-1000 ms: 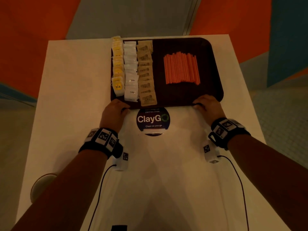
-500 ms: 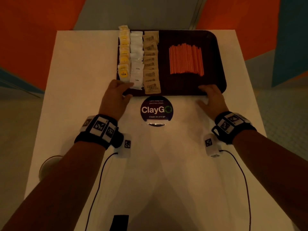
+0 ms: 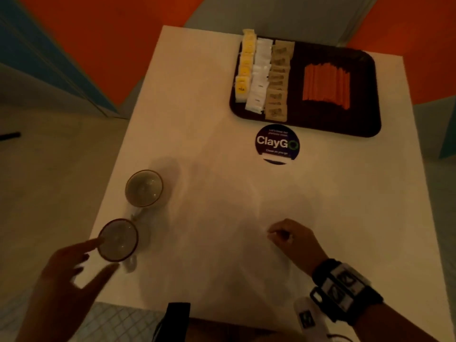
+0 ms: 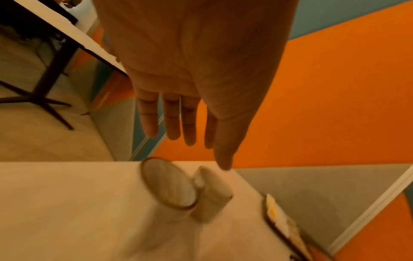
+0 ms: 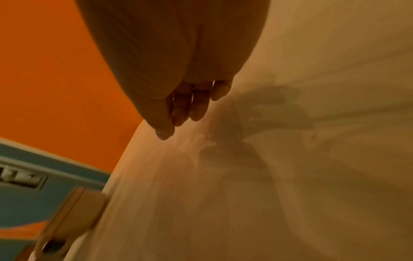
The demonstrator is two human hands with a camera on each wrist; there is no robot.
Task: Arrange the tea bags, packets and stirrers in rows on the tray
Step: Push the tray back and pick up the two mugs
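The dark tray [image 3: 365, 127] sits at the far right of the white table [image 3: 222, 213]. On it lie rows of yellow tea bags [image 3: 245, 67], white packets [image 3: 260, 80] and brown packets [image 3: 278, 85], with a block of orange stirrers [image 3: 327, 86] to their right. My left hand [image 3: 86, 257] is at the near left with its fingers spread straight, and its index fingertip is at the rim of a cup [image 3: 118, 239]. In the left wrist view the left hand [image 4: 190, 137] hovers over that cup [image 4: 170, 183]. My right hand [image 3: 283, 236] hangs loosely curled over the bare table and holds nothing, as the right hand [image 5: 178, 120] also shows from the wrist.
A second cup [image 3: 143, 191] stands just behind the first, near the table's left edge. A round ClayGo sticker [image 3: 277, 144] lies in front of the tray. A dark object [image 3: 177, 317] sits at the table's near edge. Another table [image 4: 67, 35] stands to the left.
Both hands have come off the tray's near edge and drawn back towards me. The left hand has swung to the cups at the near left. The view has turned left.
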